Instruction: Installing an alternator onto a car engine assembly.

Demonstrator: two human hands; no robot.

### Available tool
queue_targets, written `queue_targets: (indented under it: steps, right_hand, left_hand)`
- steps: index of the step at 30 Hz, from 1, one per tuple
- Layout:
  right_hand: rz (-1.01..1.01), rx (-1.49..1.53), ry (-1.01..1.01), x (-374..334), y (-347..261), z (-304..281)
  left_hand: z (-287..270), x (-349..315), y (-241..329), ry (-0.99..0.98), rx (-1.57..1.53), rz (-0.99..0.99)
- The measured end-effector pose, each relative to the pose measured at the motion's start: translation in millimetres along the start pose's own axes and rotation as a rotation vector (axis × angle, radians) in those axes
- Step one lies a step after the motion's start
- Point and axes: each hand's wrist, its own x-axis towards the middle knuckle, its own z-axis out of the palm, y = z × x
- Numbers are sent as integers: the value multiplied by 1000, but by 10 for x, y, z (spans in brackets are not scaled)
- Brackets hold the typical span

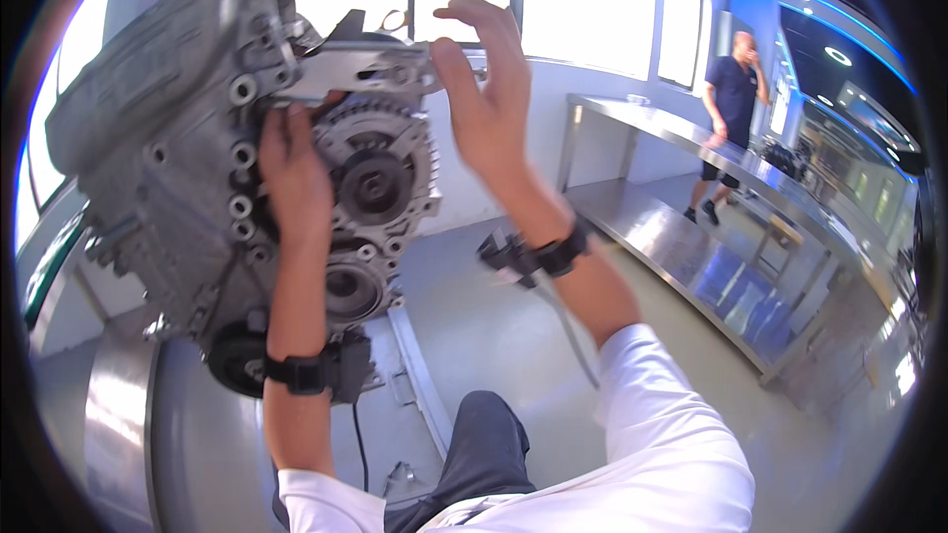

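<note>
A large grey metal engine (188, 158) fills the left side, with bolt holes along its edge. On its near face sits an alternator (375, 183) with a dark pulley, and a second round pulley-like part (353, 288) lies below. Across the alternator's top runs a silvery metal bracket (346, 69). My left hand (296, 183) reaches up between engine and alternator, its slightly blurred fingers closed at the bracket's underside and partly hidden by it. Beside the bracket's right end, my right hand (491, 89) is open, thumb and fingers apart. A ring-ended part (393, 20) stands above the bracket.
Dark straps with small devices wrap my left wrist (301, 375) and right wrist (558, 252), cables hanging from them. A steel workbench (671, 123) with a lower shelf stands at the right. Behind it is a person (736, 89) in dark clothes. A metal frame (420, 385) lies below the engine.
</note>
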Motion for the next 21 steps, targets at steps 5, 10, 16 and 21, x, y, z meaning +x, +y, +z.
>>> queue_targets:
  steps: [5, 10, 16, 21]
  right_hand:
    - [-165, -238, -886, 707, -110, 235]
    - [355, -71, -1181, 967, 143, 654]
    - [437, -115, -1213, 998, -4, 645]
    - [458, -79, -1219, 906, 22, 700]
  left_hand:
    - [121, -48, 121, 11, -44, -105]
    - [93, -1, -2, 18, -54, -54]
    - [73, -24, 96, -8, -59, -51]
    - [85, -42, 76, 15, -26, -25]
